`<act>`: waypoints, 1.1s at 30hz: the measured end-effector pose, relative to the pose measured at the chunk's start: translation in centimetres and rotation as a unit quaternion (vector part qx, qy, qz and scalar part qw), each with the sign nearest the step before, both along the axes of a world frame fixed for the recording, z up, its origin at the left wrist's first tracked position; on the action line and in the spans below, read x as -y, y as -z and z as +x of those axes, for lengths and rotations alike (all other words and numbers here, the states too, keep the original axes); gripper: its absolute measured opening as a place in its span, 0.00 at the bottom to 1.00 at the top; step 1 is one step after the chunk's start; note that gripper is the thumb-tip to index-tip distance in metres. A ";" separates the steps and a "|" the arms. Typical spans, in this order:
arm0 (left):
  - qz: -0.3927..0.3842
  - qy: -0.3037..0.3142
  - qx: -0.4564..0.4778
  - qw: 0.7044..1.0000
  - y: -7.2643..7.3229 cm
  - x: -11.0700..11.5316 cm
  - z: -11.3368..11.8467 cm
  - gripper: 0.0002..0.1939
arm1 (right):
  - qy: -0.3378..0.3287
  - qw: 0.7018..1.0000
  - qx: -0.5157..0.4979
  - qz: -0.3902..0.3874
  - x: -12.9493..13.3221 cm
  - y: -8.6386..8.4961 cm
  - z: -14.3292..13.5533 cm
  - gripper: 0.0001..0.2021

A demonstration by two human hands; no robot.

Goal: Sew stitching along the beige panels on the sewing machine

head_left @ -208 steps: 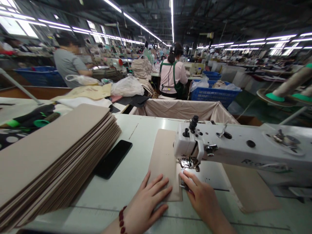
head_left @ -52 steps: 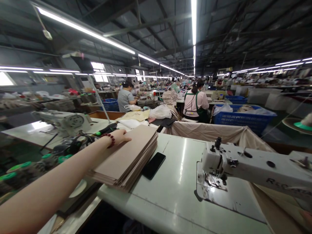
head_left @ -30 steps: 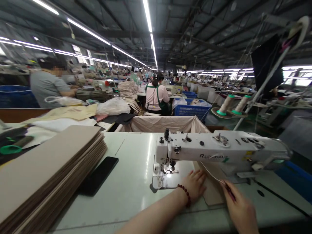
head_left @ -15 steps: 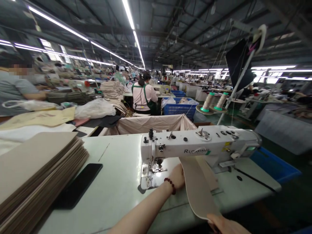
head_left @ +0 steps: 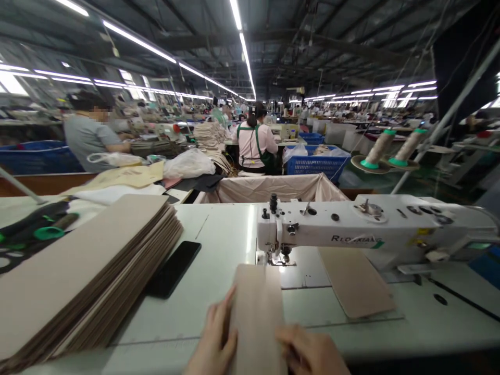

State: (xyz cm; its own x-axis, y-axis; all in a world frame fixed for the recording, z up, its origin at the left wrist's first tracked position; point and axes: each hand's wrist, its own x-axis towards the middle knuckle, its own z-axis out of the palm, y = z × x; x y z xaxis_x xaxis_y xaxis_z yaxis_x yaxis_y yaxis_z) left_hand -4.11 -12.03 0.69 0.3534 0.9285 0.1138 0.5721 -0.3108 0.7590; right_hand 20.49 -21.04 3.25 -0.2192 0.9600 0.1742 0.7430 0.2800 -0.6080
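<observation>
By the loosely curled fingers of the left hand (head_left: pixel 213 333) and the tightly bent ones of the right hand (head_left: pixel 312 350), the panel (head_left: pixel 258 312) is held at its long edges; light and flexible, it seems best gripped there. Beyond the fingertips, the machine (head_left: pixel 320 227) is set.
</observation>
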 end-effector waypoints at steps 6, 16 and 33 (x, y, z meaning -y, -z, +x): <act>0.166 0.130 -0.253 0.944 -0.6 -1.8 -3.8 0.36 | 0.051 0.992 0.114 0.017 -9.8 0.4 -0.5 0.32; 0.132 0.197 -0.254 0.937 -2.1 -6.0 -0.5 0.30 | 0.077 0.984 0.161 0.002 -9.8 2.9 0.7 0.33; 0.111 0.112 -0.249 0.956 -0.8 -6.2 1.8 0.36 | 0.086 0.972 0.218 -0.003 -9.8 3.7 0.7 0.33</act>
